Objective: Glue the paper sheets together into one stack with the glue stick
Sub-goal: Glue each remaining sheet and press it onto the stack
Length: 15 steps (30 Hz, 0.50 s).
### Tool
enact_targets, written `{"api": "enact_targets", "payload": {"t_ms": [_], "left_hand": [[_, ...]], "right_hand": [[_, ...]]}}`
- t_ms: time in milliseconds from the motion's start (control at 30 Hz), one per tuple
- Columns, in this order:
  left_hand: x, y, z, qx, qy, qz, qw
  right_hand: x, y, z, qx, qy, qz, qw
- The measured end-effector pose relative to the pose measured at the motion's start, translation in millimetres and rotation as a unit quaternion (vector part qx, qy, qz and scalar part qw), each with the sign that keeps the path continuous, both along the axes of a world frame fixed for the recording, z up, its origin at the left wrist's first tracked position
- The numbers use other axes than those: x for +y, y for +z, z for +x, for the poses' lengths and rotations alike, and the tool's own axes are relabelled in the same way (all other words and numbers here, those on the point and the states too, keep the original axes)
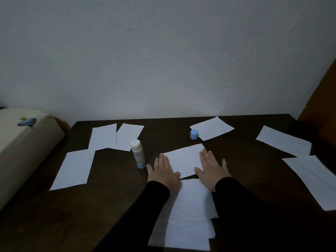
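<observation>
A lined white sheet (184, 159) lies in the middle of the dark table. My left hand (163, 172) rests flat on its left edge and my right hand (211, 169) flat on its right edge, fingers spread, holding nothing. Just left of my left hand the glue stick (138, 154) stands upright with its cap off. Its blue cap (194, 134) stands farther back, to the right. A stack of sheets (189, 215) lies near me between my forearms.
Loose sheets lie around the dark wooden table (109, 206): two at the back left (103, 136) (129, 136), one at the left (74, 169), one behind the cap (211, 128), two at the right (283, 140) (314, 180). A cream cushion (20, 142) sits beyond the left edge.
</observation>
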<state>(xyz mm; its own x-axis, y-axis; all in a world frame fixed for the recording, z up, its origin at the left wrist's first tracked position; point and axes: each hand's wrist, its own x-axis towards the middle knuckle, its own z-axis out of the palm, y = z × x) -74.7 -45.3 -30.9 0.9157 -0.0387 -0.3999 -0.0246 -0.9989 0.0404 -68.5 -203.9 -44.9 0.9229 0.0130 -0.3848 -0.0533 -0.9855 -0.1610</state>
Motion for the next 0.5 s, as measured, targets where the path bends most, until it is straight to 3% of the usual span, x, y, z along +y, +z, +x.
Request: {"api": "enact_targets", "payload": {"t_ms": [200, 367, 500], "left_hand": [[5.6, 7.8, -13.6, -0.035, -0.002, -0.038, 0.999], [29.6, 26.5, -30.1, -0.172, 0.016, -0.218, 0.961], [55.9, 34.1, -32.5, -0.169, 0.135, -0.256, 0.942]], "right_hand": [[-5.7, 5.6, -19.8, 0.004, -0.018, 0.012, 1.000], [-1.5, 9.4, -19.1, -0.040, -0.039, 0.009, 0.998], [-2.7, 9.1, -14.0, -0.099, -0.047, 0.027, 0.994]]}}
